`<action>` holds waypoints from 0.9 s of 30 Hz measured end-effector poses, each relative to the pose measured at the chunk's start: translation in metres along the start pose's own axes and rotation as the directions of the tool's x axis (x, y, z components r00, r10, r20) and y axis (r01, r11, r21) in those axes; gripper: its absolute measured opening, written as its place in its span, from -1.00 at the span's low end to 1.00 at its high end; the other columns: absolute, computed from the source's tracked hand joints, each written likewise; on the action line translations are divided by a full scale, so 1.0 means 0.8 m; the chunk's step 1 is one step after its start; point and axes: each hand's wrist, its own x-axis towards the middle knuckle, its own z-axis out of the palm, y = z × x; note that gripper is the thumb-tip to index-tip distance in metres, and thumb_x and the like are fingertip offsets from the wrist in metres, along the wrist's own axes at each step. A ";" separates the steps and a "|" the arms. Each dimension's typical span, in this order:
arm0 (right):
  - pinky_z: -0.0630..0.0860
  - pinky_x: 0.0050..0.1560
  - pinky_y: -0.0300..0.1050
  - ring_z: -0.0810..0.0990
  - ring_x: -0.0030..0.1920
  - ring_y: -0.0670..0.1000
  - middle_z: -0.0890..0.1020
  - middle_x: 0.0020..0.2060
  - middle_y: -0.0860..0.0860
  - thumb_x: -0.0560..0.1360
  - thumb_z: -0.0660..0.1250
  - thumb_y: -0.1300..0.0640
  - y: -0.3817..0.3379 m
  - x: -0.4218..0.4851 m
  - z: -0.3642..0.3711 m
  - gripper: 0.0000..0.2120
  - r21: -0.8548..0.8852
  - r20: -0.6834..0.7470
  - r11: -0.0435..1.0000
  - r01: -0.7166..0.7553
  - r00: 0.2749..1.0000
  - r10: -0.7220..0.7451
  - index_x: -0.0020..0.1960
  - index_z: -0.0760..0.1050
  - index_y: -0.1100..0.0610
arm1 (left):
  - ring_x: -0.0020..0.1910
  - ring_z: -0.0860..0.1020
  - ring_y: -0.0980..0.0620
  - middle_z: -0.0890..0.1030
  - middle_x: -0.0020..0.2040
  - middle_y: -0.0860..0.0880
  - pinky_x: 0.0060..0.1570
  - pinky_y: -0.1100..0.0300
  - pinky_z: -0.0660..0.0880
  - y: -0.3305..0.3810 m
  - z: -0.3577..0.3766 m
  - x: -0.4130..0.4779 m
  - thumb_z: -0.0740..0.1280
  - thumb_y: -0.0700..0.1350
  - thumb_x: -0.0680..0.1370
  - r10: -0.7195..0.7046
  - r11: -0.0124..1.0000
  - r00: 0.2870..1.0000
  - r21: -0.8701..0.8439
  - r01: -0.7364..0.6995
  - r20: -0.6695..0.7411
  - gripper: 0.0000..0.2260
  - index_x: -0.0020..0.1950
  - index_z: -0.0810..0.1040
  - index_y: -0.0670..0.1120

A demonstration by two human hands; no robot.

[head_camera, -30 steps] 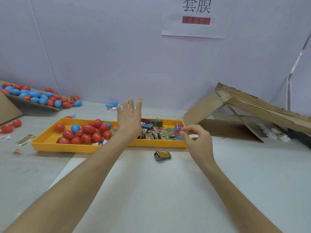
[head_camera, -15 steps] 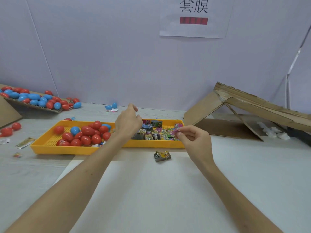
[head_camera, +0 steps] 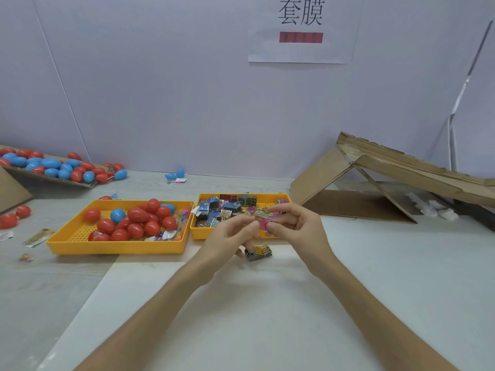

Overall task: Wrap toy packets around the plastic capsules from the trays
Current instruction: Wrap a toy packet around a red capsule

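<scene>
The two plastic trays point(head_camera: 117, 249) are yellow with a grid of holes, the egg-shaped plastic capsules point(head_camera: 138, 215) red with a few blue, the small foil toy packets point(head_camera: 227, 207) busily multicoloured, the pinched foil packet point(head_camera: 263, 223) pink, and the folded cardboard point(head_camera: 348, 204) brown.

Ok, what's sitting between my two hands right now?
In the head view, a pink toy packet, pinched on one side by the left hand and on the other by the right hand.
</scene>
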 end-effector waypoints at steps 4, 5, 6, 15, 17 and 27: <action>0.61 -0.11 -0.21 0.73 -0.17 0.03 0.73 -0.25 0.09 0.46 0.49 0.36 0.001 -0.001 0.003 -0.75 -0.036 0.015 0.999 0.007 1.000 -0.006 0.02 0.66 0.05 | -0.28 0.59 0.06 0.65 -0.20 0.03 -0.29 0.21 0.48 0.001 0.002 -0.003 0.38 -0.01 0.59 0.057 0.998 0.997 0.016 -0.056 -0.046 -0.88 -0.03 0.67 -0.02; 0.61 -0.12 -0.20 0.73 -0.18 0.02 0.73 -0.25 0.09 0.46 0.48 0.37 0.001 -0.002 0.004 -0.76 -0.038 0.022 0.999 0.005 1.000 -0.005 0.03 0.65 0.07 | -0.30 0.58 0.08 0.64 -0.23 0.05 -0.29 0.21 0.47 -0.001 0.003 -0.004 0.40 -0.08 0.60 0.071 0.996 0.995 0.050 -0.068 -0.070 -0.92 -0.02 0.67 -0.05; 0.63 -0.13 -0.18 0.73 -0.19 0.02 0.73 -0.26 0.09 0.47 0.48 0.37 0.001 -0.002 0.005 -0.77 -0.032 0.030 0.999 0.000 1.000 0.001 0.03 0.65 0.10 | -0.31 0.57 0.09 0.64 -0.26 0.05 -0.29 0.20 0.47 -0.003 0.004 -0.005 0.39 -0.12 0.60 0.074 0.995 0.993 0.067 -0.068 -0.091 -0.92 -0.03 0.67 -0.09; 0.57 -0.26 -0.22 0.71 -0.29 0.10 0.73 -0.26 0.11 0.55 0.43 0.26 0.005 -0.001 0.008 -0.89 -0.103 0.068 0.995 0.009 0.998 -0.002 0.06 0.63 0.13 | -0.38 0.50 0.06 0.60 -0.31 -0.02 -0.35 0.27 0.42 -0.003 0.007 -0.009 0.39 -0.12 0.61 0.080 0.996 0.984 0.056 -0.072 -0.162 -0.83 -0.09 0.69 -0.18; 0.62 -0.21 -0.16 0.73 -0.21 0.10 0.73 -0.18 0.07 0.50 0.49 0.22 0.005 -0.002 0.008 -0.85 -0.132 0.093 0.991 0.035 0.995 -0.022 0.06 0.64 0.12 | -0.40 0.50 0.08 0.60 -0.34 0.00 -0.37 0.30 0.42 -0.004 0.006 -0.009 0.38 -0.11 0.61 0.083 0.995 0.982 0.062 -0.073 -0.171 -0.82 -0.11 0.68 -0.17; 0.65 -0.17 0.07 0.65 -0.25 -0.06 0.67 -0.07 -0.14 0.33 0.62 0.09 0.005 -0.007 0.011 -0.66 -0.294 0.150 0.947 0.131 0.985 -0.089 0.05 0.61 -0.07 | -0.43 0.51 0.17 0.61 -0.39 0.09 -0.40 0.41 0.39 -0.010 0.004 -0.007 0.39 -0.07 0.60 0.107 0.990 0.973 0.113 -0.086 -0.202 -0.77 -0.26 0.64 0.00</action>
